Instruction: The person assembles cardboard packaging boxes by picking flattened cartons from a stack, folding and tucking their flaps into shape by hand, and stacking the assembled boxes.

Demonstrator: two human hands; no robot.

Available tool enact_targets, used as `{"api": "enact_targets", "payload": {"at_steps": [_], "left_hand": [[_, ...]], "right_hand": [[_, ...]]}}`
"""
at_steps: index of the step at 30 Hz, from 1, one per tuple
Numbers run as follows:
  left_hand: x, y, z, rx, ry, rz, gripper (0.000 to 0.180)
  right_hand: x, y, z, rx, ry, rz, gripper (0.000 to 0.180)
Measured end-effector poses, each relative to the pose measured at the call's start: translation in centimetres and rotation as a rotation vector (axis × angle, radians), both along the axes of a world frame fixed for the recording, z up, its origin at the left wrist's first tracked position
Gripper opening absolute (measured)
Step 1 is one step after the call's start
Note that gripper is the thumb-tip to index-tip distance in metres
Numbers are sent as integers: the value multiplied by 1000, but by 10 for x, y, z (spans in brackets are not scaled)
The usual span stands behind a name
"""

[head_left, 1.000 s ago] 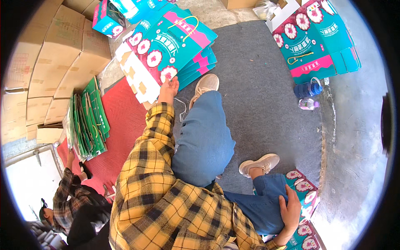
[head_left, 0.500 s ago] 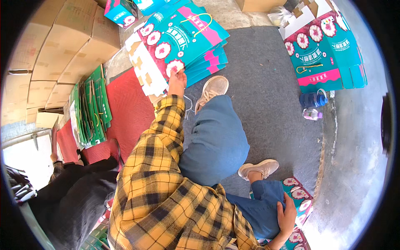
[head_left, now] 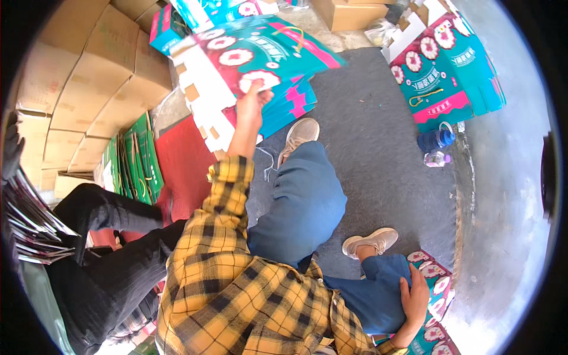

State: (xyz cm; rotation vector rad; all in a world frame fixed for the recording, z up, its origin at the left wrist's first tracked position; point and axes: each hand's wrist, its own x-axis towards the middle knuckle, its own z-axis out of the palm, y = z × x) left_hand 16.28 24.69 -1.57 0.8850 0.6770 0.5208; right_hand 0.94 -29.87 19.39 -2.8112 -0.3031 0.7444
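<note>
My left hand (head_left: 251, 109) is closed on the near edge of a flat teal, pink and white gift box (head_left: 269, 50) with a yellow cord handle. The box is raised at a tilt, its far right corner blurred by motion. Beneath it lies a stack of similar folded boxes (head_left: 293, 99), partly covered. My right hand (head_left: 416, 296) rests on my bent right knee (head_left: 384, 284), fingers stretched out and holding nothing. Beside that knee, more patterned boxes (head_left: 435, 340) show at the lower edge.
Brown cartons (head_left: 97, 65) are piled at the left, with folded green boxes (head_left: 139, 157) before them. Another teal box pile (head_left: 441, 71) stands far right, near a blue bottle (head_left: 436, 139) and a small clear bottle (head_left: 436, 159). A person in black trousers (head_left: 106, 284) is close at my left.
My left hand has lifted the top box off the stack and tilted it. The person at the left has moved, with legs now spread and a bundle of flat sheets in view.
</note>
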Motion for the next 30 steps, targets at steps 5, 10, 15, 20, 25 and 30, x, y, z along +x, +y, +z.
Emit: {"api": "enact_targets", "payload": {"at_steps": [5,10,15,20,25,30], "left_hand": [[-4,-119,119,483,186,-371,28],[-29,-184,149,865,-36,-824,25],[-71,-266,126,1461,-221,-959,18],[-127,-329,116,1849,-389,-1121,37],[-152,-350,44,2099,-608,-1137,50],[-153,-348,34,1789,-631,-1590,69]], "right_hand": [[-10,-20,-12,-20,-124,-53,41],[-13,-42,-68,106,-297,58,40],[-15,-55,-89,240,-361,-11,39],[23,-65,-92,1190,-7,-730,77],[55,-97,-121,1551,355,-970,80],[43,-109,-140,1397,323,-1151,48]]}}
